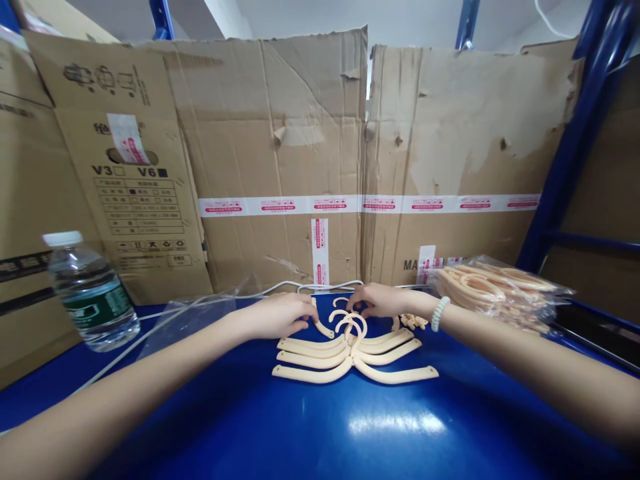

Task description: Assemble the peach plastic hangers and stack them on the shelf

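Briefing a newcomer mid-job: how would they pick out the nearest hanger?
On the blue table before the cardboard, find the loose, overlapping cream hangers. The front hanger lies nearest the camera, its arm tips reaching wider in the picture than those behind.

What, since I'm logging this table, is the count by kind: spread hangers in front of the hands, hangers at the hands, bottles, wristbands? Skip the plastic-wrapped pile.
Spread hangers in front: 3
Hanger at left hand and right hand: 1
Bottle: 1
Wristband: 1
Total: 6
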Demonstrator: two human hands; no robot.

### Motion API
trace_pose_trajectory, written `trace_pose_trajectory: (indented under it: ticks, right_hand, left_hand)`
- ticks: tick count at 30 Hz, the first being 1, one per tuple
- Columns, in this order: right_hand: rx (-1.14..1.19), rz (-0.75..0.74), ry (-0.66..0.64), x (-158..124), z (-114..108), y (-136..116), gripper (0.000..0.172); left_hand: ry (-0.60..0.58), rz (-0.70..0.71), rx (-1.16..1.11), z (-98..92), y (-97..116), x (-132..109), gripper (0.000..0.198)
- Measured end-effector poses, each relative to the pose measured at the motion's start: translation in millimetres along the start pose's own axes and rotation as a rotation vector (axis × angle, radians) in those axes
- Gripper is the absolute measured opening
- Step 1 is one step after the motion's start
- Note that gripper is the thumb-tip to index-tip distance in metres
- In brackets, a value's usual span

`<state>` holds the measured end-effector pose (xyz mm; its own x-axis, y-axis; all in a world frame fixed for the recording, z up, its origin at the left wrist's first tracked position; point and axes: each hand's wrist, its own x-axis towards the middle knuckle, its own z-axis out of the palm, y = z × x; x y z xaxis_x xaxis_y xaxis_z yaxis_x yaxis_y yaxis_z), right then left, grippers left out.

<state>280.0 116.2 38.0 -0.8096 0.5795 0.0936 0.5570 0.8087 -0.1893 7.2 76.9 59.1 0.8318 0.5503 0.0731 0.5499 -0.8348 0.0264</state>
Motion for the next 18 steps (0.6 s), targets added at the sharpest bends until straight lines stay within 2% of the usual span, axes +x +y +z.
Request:
trace_pose_trajectory:
  ticks: [8,13,18]
  right_hand:
    - [0.071,0.01,0.127,-2,20,6,0.008]
    - [0.163,0.004,0.205,-5,23,5,0.009]
    - [0.352,0.078,0.322,-11,25,4,0.014]
  left_hand:
    - [0.014,0.006,-0.06,13.0,-6,7,0.03]
    - [0.038,0.037,-0.1,20.1,-8,12,0.013]
    - [0.058,0.063,-0.125,28.0,-12,14,0.016]
